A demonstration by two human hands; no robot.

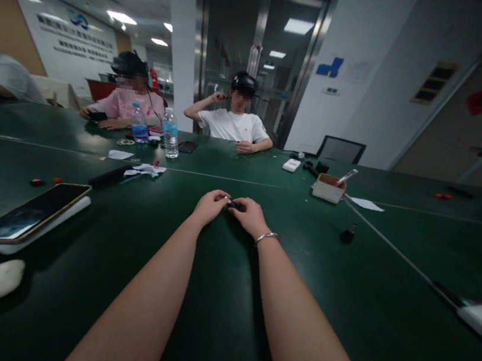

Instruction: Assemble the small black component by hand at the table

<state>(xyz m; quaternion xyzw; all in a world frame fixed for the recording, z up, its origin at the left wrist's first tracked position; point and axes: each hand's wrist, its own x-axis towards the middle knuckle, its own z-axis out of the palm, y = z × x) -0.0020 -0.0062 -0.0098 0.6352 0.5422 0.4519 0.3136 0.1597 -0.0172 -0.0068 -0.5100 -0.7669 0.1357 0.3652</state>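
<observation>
Left hand (210,207): fingertips pinched on the left end of a small dark object (236,205), held well inside the far edge of the green table (221,321). Right hand (253,215): clamped on its right end. Light, level, opposed grips should serve best. Long axis apparently left–right; pointing direction indiscernible.

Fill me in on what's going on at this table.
A person has both hands together over the green table: the right hand holds a small dark thing, and the fingertips of the left hand meet it. It is too small to tell what it is. A phone lies off to the left, and a small box stands farther off to the right. Across the table sits someone in a white shirt, one hand raised.
</observation>
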